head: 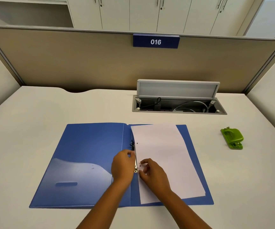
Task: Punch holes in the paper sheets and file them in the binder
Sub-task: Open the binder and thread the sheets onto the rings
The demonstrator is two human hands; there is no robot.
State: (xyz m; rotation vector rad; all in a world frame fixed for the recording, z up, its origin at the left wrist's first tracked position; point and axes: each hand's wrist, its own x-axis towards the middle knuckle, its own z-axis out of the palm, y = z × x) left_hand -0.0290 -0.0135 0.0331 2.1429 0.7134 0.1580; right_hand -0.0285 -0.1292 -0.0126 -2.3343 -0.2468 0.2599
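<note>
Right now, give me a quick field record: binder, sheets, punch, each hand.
binder: open flat on the desk
paper sheets: on the right half, holes punched, by the clip
hole punch: green, far right, untouched
left hand: at the metal clip
right hand: fingers on the sheets' left edge, near the lower hole

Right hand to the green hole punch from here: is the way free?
Probably yes. The hole punch sits alone on the desk, right of the binder, with nothing between. But the right hand is busy on the paper sheets now.
</note>
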